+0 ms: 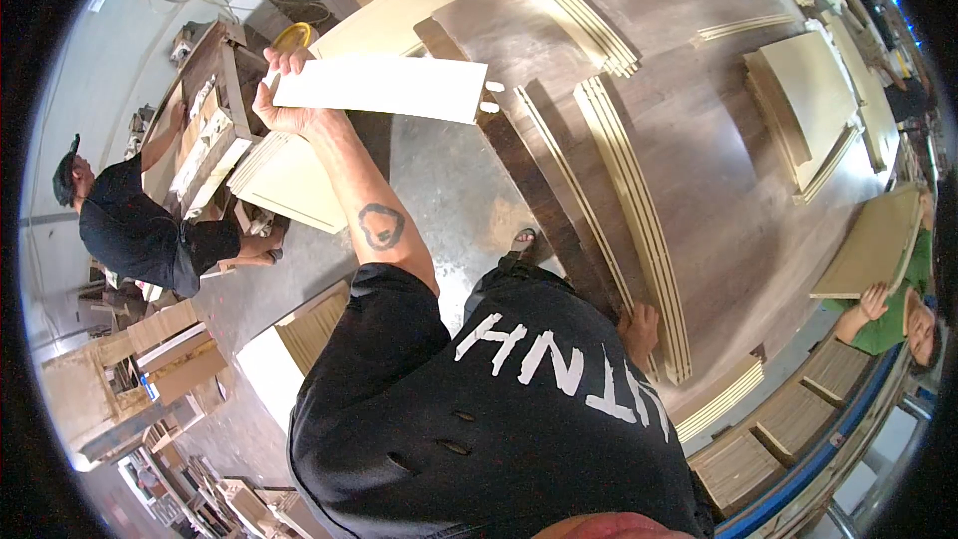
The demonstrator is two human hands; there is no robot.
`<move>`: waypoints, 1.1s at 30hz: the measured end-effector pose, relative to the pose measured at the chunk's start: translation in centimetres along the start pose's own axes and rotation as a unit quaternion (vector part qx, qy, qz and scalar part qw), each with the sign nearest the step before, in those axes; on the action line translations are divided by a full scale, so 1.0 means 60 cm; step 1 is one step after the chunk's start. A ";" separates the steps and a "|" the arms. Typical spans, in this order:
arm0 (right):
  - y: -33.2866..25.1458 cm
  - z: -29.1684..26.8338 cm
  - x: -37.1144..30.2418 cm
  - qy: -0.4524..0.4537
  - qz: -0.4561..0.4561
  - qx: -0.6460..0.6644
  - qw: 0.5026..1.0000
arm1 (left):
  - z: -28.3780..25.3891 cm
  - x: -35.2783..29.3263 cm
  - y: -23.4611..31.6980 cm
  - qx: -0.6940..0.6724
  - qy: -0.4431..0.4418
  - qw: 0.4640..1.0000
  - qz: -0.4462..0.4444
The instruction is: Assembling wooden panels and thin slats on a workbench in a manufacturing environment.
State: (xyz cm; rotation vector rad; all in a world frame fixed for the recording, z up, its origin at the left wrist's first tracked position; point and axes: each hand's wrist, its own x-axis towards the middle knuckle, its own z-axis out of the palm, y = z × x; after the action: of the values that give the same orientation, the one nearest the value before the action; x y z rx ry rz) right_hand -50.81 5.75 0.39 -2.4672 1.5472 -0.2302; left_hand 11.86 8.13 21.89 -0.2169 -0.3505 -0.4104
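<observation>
My left hand (pixel 286 98) is raised out to the left and closed round one end of a narrow white board (pixel 384 88). Two short white pegs (pixel 493 87) stick out at the board's far end, beside the edge of the brown worktable (pixel 733 160). My right hand (pixel 640 331) is down at the table's near side, its fingers bent over the near part of a long narrow wooden strip (pixel 571 175); part of that hand is hidden by my shirt. Just right of the strip lies a stack of long pale-edged strips (pixel 631 225).
More strips (pixel 581 20) and a stack of panels (pixel 803 105) lie on the table. At the left, a person in black (pixel 140 225) bends by a wooden bench. A person in green (pixel 888 324) holds a panel (pixel 870 243) at the right. Panels (pixel 289 180) lean on my left.
</observation>
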 end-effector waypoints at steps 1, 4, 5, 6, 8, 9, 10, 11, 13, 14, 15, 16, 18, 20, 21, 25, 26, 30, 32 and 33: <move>-0.003 -0.003 -0.005 -0.004 0.015 0.001 1.000 | -0.003 -0.002 0.003 0.001 0.002 1.000 -0.001; 0.013 0.000 -0.008 -0.021 -0.002 0.001 1.000 | -0.015 -0.006 0.005 0.137 -0.027 0.990 0.018; 0.008 -0.007 -0.005 -0.023 -0.003 -0.002 1.000 | -0.019 -0.008 -0.009 0.183 -0.044 0.982 0.019; 0.001 -0.015 -0.002 -0.018 -0.005 0.003 1.000 | -0.028 -0.017 -0.031 0.333 0.023 0.938 0.095; -0.004 -0.021 0.002 -0.015 -0.012 0.007 1.000 | -0.052 -0.011 -0.085 0.430 0.128 0.884 0.133; -0.002 -0.019 0.002 -0.025 0.000 0.004 1.000 | -0.062 -0.007 -0.118 0.428 0.109 0.889 0.120; 0.000 -0.018 0.001 -0.034 0.012 0.003 0.999 | -0.062 -0.010 -0.151 0.460 0.109 0.873 0.119; 0.001 -0.017 0.000 -0.034 0.012 0.001 0.999 | -0.069 -0.004 -0.171 0.504 0.110 0.848 0.119; -0.005 -0.018 0.000 -0.020 0.006 0.014 1.000 | -0.093 0.012 -0.194 0.491 0.080 0.860 0.113; -0.012 -0.022 0.001 -0.018 0.009 0.014 1.000 | -0.101 0.019 -0.201 0.490 0.078 0.861 0.109; -0.018 -0.027 0.002 -0.029 0.015 0.008 0.999 | -0.107 0.026 -0.205 0.507 0.091 0.850 0.110; -0.025 -0.034 0.004 -0.038 0.025 0.002 0.999 | -0.116 0.033 -0.216 0.524 0.104 0.839 0.106; -0.032 -0.041 0.009 -0.027 0.023 0.007 0.999 | -0.137 0.051 -0.219 0.548 0.109 0.825 0.084; -0.031 -0.040 0.009 -0.016 0.022 0.011 1.000 | -0.144 0.061 -0.234 0.598 0.138 0.787 0.063; -0.028 -0.037 0.007 -0.020 0.028 0.008 0.999 | -0.146 0.065 -0.241 0.598 0.134 0.788 0.057; -0.027 -0.032 0.008 -0.031 0.051 -0.002 0.998 | -0.161 0.091 -0.252 0.610 0.157 0.773 0.074; -0.028 -0.033 0.008 -0.031 0.056 -0.002 0.998 | -0.160 0.093 -0.253 0.615 0.152 0.771 0.071; -0.039 -0.048 0.011 -0.028 0.039 -0.007 0.999 | -0.157 0.100 -0.260 0.620 0.150 0.767 0.065; -0.041 -0.049 0.012 -0.026 0.042 0.002 0.999 | -0.162 0.103 -0.261 0.620 0.149 0.768 0.063; -0.041 -0.048 0.013 -0.026 0.042 -0.001 0.999 | -0.168 0.107 -0.264 0.617 0.148 0.770 0.072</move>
State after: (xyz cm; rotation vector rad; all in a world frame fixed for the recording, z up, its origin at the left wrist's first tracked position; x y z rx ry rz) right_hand -49.07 5.77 3.84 -2.3839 1.6249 -0.1482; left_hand 13.54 -11.10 17.19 1.1103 -0.2294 0.0086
